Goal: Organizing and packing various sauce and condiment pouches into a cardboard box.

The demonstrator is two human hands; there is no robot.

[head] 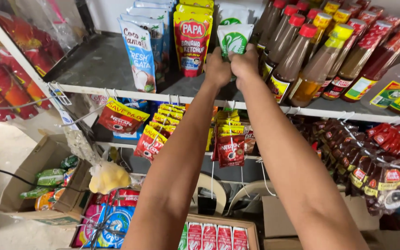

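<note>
The white and green pouch [234, 40] is half hidden behind both fists; left hand [217, 69] and right hand [245, 65], arms stretched far, clamp its lower edge on the shelf [112, 65].

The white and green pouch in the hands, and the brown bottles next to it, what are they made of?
White and green pouch: likely soft plastic film, glossy; it creases where the left hand and right hand pinch it. Brown bottles: clear and shiny, plastic or glass, unclear; caps look plastic.
</note>
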